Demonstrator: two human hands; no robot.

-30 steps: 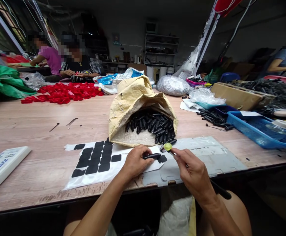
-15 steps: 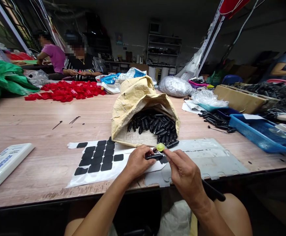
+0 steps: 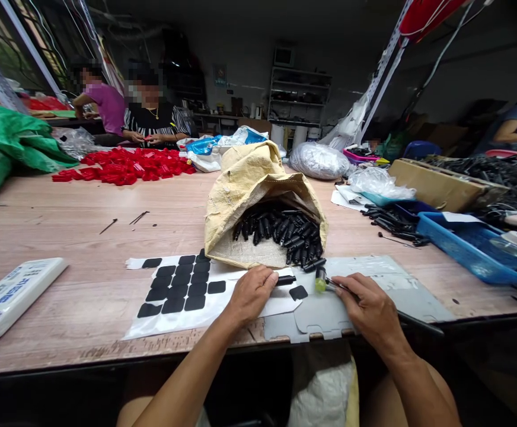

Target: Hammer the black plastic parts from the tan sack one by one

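My left hand (image 3: 252,295) is closed on a small black cylindrical part (image 3: 285,280), holding it flat against the white backing sheet (image 3: 205,308). My right hand (image 3: 369,308) grips a small mallet (image 3: 321,282) with a yellow-green head, lowered near the grey mat (image 3: 374,284), just right of a loose black pad (image 3: 298,292). Several black pads (image 3: 176,290) sit in rows on the sheet. An open tan sack (image 3: 258,190) full of black parts (image 3: 285,231) lies just beyond my hands.
A white scale (image 3: 9,296) sits at the left, a green bag (image 3: 5,142) and red parts (image 3: 120,166) farther back. At the right are a blue tray (image 3: 472,243), a cardboard box (image 3: 440,181) and black parts. Other people sit at the far left and far right.
My right hand has dropped and moved right with the mallet, from above the black part down to the mat. My left hand stays on the part.
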